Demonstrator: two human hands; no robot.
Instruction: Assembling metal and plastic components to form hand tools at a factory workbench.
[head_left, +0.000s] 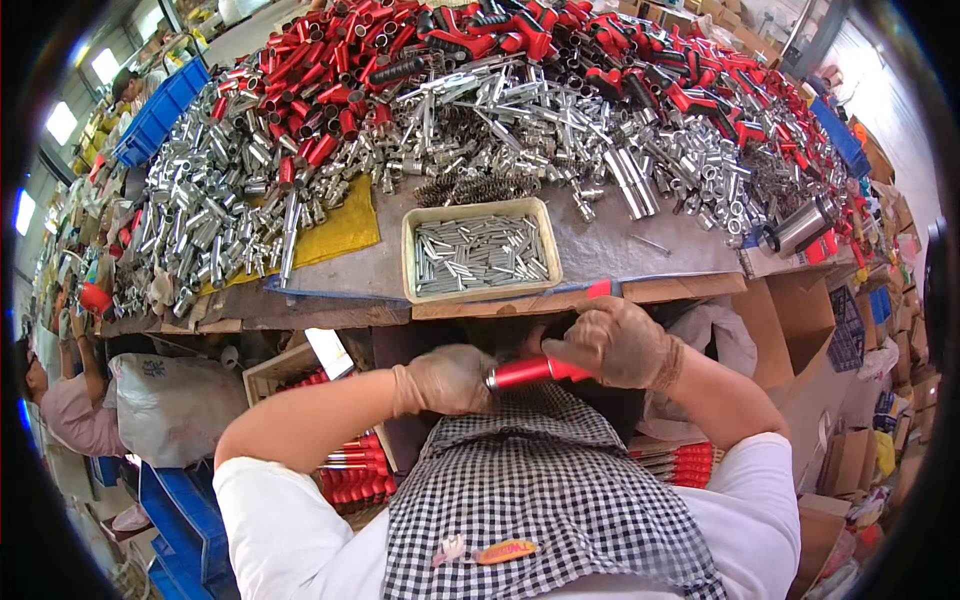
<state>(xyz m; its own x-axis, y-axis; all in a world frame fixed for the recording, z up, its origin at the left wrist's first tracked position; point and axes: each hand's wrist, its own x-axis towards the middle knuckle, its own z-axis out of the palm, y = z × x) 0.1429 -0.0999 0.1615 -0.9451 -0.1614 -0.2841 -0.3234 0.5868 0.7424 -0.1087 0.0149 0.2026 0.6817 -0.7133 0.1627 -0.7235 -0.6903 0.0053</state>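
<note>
In front of my apron lies a red tubular tool (pixel 522 374), held nearly level, with a bright metal collar at its left end. My right hand (pixel 622 343), in a dusty pale glove, is closed around its right part; a red piece pokes out above the fist. My left hand (pixel 452 380), gloved too, is curled at the metal end, its fingers slightly blurred and partly hidden. Just beyond the hands, at the bench edge, stands a cream tray (pixel 408 262) holding many short grey metal pins (pixel 480 252).
Heaped across the bench (pixel 600 255) are metal fittings (pixel 205 215), red tubes (pixel 345 60), red-and-black handles (pixel 500 32) and coil springs (pixel 478 190). Below are boxes of red-handled tools (pixel 355 480) and a white sack (pixel 170 405). An open carton (pixel 785 325) stands right; another person (pixel 85 410) sits left.
</note>
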